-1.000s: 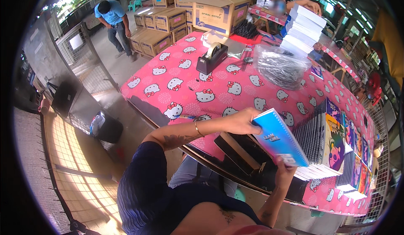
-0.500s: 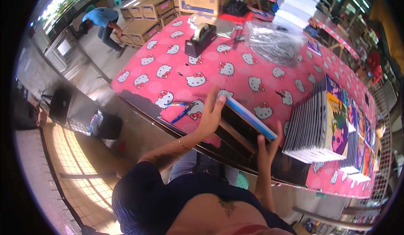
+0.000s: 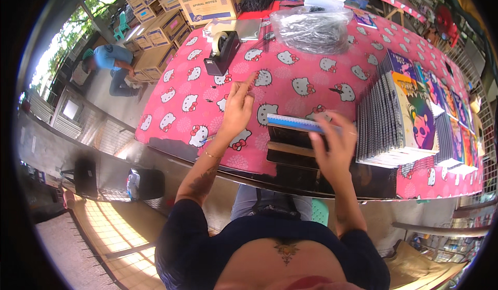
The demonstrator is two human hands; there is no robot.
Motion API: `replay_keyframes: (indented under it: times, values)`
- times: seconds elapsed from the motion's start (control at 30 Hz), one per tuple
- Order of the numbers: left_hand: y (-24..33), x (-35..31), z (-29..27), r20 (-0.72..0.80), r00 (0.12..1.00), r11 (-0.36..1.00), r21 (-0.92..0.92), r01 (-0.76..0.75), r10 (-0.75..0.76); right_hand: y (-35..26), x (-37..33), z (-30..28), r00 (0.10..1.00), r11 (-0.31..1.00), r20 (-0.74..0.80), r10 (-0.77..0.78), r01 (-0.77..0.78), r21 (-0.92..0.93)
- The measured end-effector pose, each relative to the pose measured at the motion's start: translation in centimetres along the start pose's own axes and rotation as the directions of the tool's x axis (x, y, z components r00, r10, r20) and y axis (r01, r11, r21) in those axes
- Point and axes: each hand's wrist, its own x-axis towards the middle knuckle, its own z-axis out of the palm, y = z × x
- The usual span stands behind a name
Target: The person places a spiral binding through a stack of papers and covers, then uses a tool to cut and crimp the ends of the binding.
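Observation:
My left hand [image 3: 239, 105] hovers above the pink table cover, its index finger stretched out and nothing visible in it. My right hand [image 3: 336, 144], slightly blurred, is bent around the right end of a notebook [image 3: 293, 122] with a blue-and-white edge. That notebook rests on edge at a black wooden stand [image 3: 293, 152] by the table's near side. Behind my left forearm, a blue-handled hand tool [image 3: 202, 140] is mostly hidden. To the right of my right hand stands a tall stack of spiral notebooks [image 3: 397, 118] with colourful covers.
A black tape dispenser [image 3: 223, 52] and a clear plastic bag [image 3: 313, 30] lie farther back on the table [image 3: 176, 85]. More notebooks [image 3: 451, 118] line the right side. Cardboard boxes [image 3: 207, 2] are piled behind, where a person in blue [image 3: 111, 61] bends over.
My left hand has let go of the notebook and moved away from it, up the table. The notebook now lies more level across the view. My view has shifted, and the person in blue crouches lower.

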Motion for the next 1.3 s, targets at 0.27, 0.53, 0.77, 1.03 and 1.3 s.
replay_keyframes:
  times: [0.27, 0.53, 0.77, 1.03, 1.3]
  values:
    - [4.2, -5.3, -2.3, 0.026, 0.996, 0.959, -0.269, 0.089, -0.085, -1.1, 2.9, 6.9, 0.971, 0.998, 0.234, -0.055, 0.059, -0.013]
    - [4.4, -5.8, -1.3, -0.006, 0.999, 0.988, -0.153, 0.036, -0.038, -1.0, 3.1, 6.9, 0.952, 0.999, 0.305, 0.005, -0.018, 0.042]
    - [5.0, -5.3, -1.6, 0.075, 0.961, 0.958, -0.095, 0.272, -0.265, -0.8, 3.1, 6.4, 0.939, 0.999, 0.344, -0.011, -0.008, 0.052]
    - [3.3, -4.4, -1.4, 0.110, 0.970, 0.967, -0.111, 0.229, -0.217, -0.8, 2.9, 6.6, 0.948, 0.998, 0.317, -0.023, 0.003, 0.062]
    - [4.3, -3.8, -1.7, 0.138, 0.989, 0.979, -0.189, 0.079, -0.053, -0.6, 2.9, 6.7, 0.938, 0.999, 0.346, -0.018, 0.006, 0.038]
